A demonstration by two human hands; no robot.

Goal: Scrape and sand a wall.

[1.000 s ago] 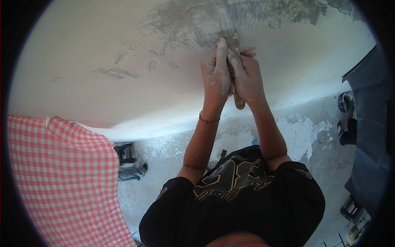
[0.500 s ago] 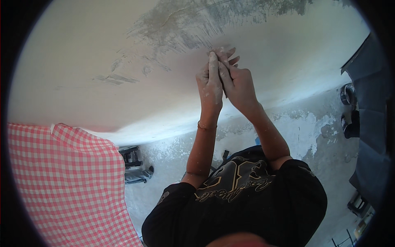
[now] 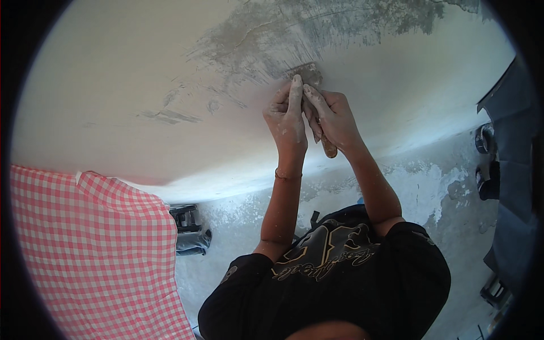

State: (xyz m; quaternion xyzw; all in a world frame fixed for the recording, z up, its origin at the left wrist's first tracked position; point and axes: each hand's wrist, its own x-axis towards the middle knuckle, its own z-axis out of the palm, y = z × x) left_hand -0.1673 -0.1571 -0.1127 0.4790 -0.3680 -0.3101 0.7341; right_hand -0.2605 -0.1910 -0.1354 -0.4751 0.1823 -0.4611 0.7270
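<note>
At the wall (image 3: 124, 73), by the lower edge of its grey patch (image 3: 258, 41), we hold a scraper (image 3: 309, 75). The fingers of our left hand (image 3: 287, 118) are closed on it near the blade (image 3: 313, 71); those of our right hand (image 3: 338, 120) grip it too, its brown handle (image 3: 329, 149) poking out below. A pink checked cloth (image 3: 102, 243) shows near the wall's lower left corner.

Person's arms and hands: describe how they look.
The left hand and right hand are ungloved, with chalky residue. A thin band circles the left wrist. Forearms are bare below short black sleeves bearing small greyish markings.
</note>
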